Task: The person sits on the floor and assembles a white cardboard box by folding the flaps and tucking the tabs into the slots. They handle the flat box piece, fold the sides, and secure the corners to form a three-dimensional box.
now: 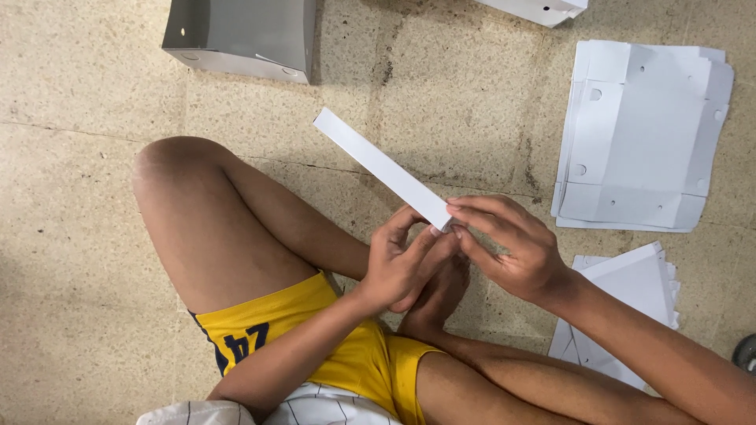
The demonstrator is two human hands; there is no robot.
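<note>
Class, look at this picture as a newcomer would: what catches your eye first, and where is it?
A long white card strip slants up across the middle, pinched at its lower end by the left hand and right hand. Flat white box blanks lie stacked at right; a grey folded box sits top left.

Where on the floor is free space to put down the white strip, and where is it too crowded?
Bare floor lies left of the bent knee, and between the grey box and the stack of flat white cartons. The right side is crowded: that stack and more white sheets beside the right hand. Both hands hold the white strip.
</note>
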